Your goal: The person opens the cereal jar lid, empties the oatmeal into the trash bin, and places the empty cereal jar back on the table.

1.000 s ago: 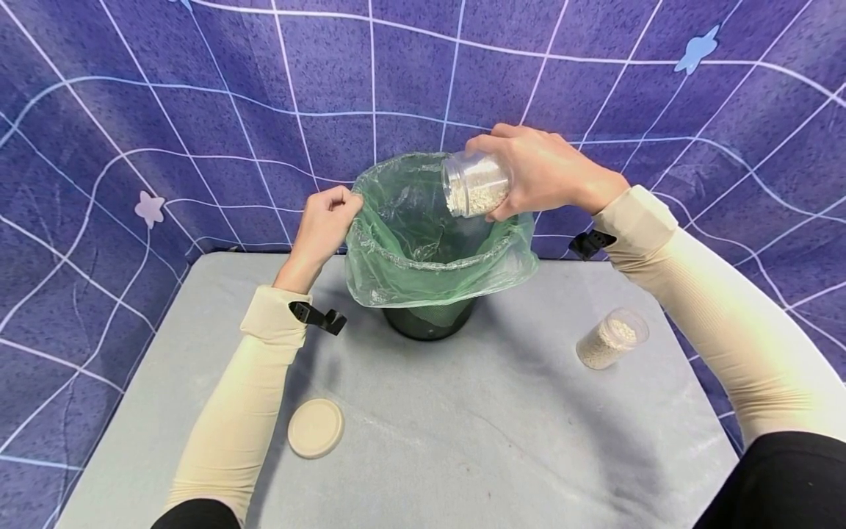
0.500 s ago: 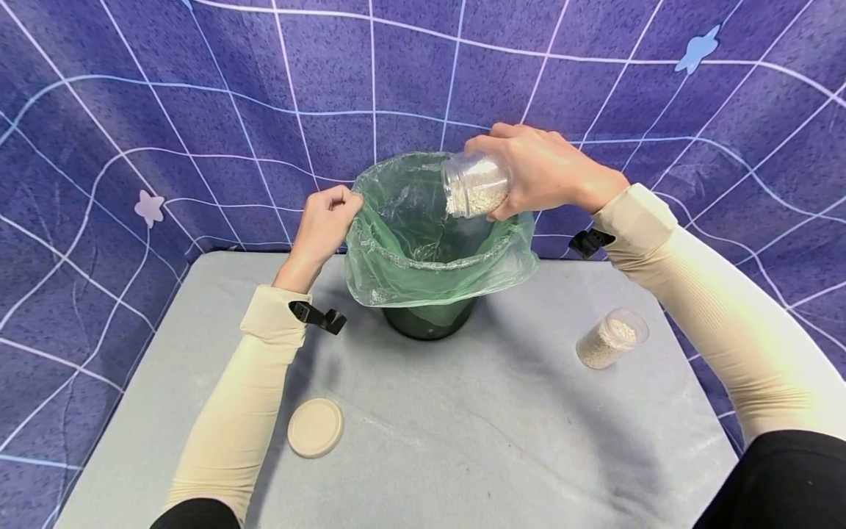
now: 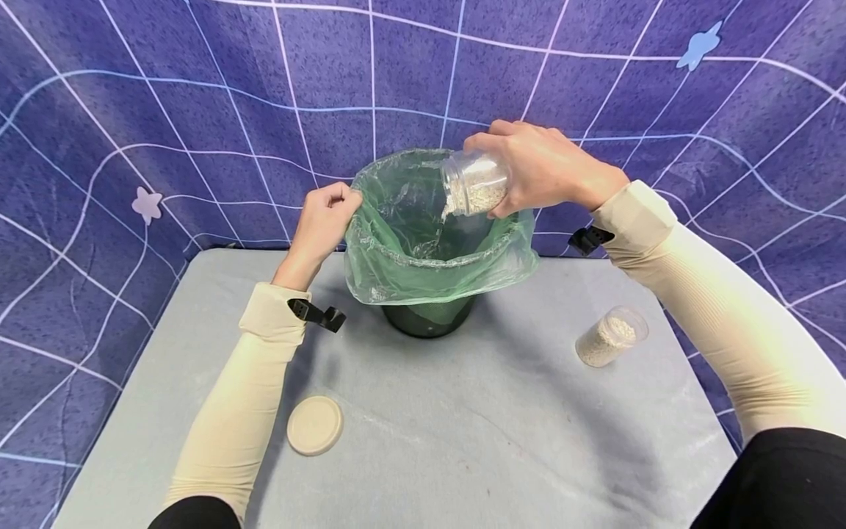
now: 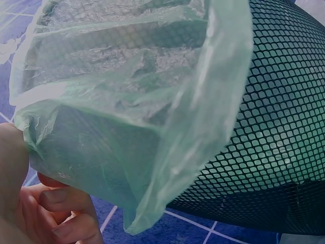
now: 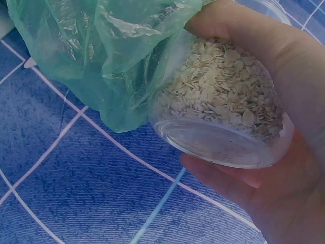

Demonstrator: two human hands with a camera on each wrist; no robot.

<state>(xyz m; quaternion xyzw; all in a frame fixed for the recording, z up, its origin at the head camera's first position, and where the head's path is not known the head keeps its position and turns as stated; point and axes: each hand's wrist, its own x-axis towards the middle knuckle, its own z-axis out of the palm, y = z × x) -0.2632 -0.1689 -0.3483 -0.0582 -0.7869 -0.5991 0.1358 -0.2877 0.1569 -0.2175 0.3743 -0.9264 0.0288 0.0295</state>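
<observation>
Right hand (image 3: 545, 167) grips tilted jar (image 3: 477, 180) (flakes (image 5: 223, 89) inside); left hand (image 3: 322, 220) pinches green bag (image 3: 429, 281).

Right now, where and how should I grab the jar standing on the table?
I'd hold the standing jar around mid-body, coming from the near side, as your right sleeve spans its right. It's round, upright and seemingly lidless, so keep it level.

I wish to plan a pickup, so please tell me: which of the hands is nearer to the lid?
Left. The left hand, pinching the bag, is straight beyond the lid; the right hand, holding the tilted jar, is farther beyond and off to the right.
</observation>
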